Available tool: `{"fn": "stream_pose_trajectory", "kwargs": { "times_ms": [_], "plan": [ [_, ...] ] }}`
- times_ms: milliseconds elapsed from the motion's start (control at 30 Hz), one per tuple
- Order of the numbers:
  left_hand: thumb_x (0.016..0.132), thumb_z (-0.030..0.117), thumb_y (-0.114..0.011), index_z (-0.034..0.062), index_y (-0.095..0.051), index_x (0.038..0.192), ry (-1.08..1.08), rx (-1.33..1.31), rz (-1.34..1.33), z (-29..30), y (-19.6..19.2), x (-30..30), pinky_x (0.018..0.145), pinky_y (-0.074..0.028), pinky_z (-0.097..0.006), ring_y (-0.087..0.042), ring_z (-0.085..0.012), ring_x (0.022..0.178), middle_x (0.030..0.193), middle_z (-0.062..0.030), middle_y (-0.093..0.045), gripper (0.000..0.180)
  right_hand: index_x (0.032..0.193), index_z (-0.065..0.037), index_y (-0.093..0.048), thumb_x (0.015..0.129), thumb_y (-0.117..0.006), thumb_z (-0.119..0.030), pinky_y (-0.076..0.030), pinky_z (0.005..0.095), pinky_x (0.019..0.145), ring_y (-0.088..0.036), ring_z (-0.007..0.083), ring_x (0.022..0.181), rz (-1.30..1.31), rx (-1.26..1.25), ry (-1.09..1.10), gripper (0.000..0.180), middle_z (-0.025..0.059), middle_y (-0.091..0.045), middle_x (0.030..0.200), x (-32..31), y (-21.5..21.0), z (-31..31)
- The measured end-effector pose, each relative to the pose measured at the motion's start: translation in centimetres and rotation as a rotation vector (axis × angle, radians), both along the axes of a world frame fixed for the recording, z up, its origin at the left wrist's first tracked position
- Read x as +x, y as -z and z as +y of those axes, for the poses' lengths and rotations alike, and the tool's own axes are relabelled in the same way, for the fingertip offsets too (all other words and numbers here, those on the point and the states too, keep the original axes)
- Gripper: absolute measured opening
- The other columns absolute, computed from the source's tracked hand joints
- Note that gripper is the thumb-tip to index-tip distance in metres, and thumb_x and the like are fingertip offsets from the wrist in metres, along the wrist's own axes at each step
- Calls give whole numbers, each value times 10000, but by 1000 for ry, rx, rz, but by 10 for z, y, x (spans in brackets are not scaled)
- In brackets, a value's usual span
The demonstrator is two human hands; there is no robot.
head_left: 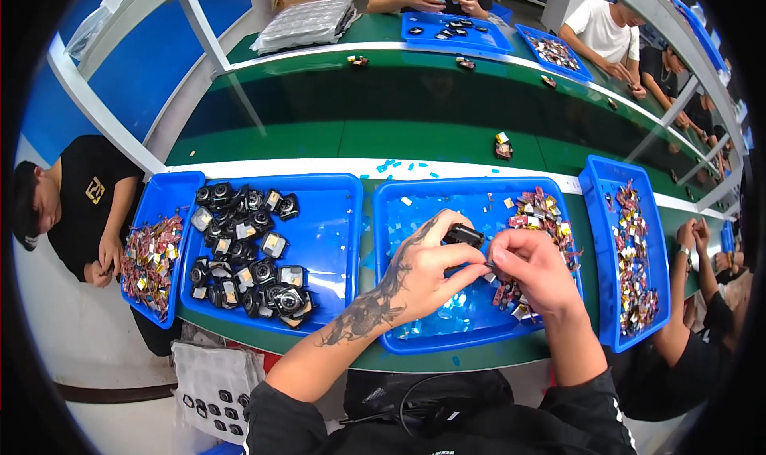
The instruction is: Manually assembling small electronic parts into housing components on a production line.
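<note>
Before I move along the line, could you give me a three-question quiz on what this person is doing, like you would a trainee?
1. Multiple choice: what does the left hand hold?
a) a pair of scissors
b) a black part
c) a white cup
2. True or false: the tray of black units stands to the right of the tray beneath the hands.
3. Fill in: in the tray beneath the hands, the pile of small parts lies toward the ____ side.

Key: 1. b. 2. False; it stands to the left. 3. Right.
</note>
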State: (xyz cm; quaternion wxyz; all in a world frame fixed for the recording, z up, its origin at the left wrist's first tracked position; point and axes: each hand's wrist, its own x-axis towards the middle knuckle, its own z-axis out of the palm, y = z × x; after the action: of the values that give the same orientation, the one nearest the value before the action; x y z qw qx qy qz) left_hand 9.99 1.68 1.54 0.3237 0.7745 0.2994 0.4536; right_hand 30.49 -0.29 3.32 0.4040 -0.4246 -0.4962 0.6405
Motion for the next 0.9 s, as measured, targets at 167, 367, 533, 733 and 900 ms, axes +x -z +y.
{"fn": "stream_pose_trajectory", "kwargs": {
  "times_ms": [167, 367, 533, 733, 900],
  "plan": [
    [763, 153, -797, 59, -723, 873, -26, -219, -33, -3, -1, 2, 709, -499, -333, -613, -252, 823, 1013, -137, -578, 163, 1007, -7, -591, 916, -587, -36, -465, 263, 614, -579, 123, 724, -719, 344, 218, 95, 56, -607, 811, -12, 7, 8],
    [788, 116, -782, 33, -738, 895, -132, -426, -143, 1, 2, 2, 581, -459, -231, -541, -89, 664, 957, -82, -557, 142, 1046, 2, -648, 863, -647, -1, -516, 263, 679, -604, 126, 814, -316, 416, 246, 183, 88, -605, 995, -17, 3, -6],
    [863, 84, -702, 38, -723, 1007, -57, -374, -88, 0, 2, 1, 658, -494, -222, -587, -101, 766, 990, -72, -563, 153, 941, 12, -620, 887, -632, 16, -507, 219, 698, -593, 86, 824, -167, 418, 363, 55, 39, -606, 920, -30, -1, -6],
    [959, -46, -479, 2, -404, 1419, 200, -703, -574, 0, -1, 3, 974, -494, -335, -568, -210, 1175, 1290, -153, -550, 468, 999, 17, -666, 849, -664, 15, -495, 230, 661, -629, 125, 771, -394, 538, 294, 150, 82, -665, 897, -28, -6, -11],
    [956, -48, -485, -34, -421, 1387, 210, -709, -503, 0, 2, 3, 1010, -475, -345, -549, -219, 1213, 1297, -167, -558, 436, 941, 0, -691, 811, -702, 2, -474, 248, 588, -634, 129, 702, -497, 488, 396, 130, 89, -692, 816, -44, -19, -6]
  ]
}}
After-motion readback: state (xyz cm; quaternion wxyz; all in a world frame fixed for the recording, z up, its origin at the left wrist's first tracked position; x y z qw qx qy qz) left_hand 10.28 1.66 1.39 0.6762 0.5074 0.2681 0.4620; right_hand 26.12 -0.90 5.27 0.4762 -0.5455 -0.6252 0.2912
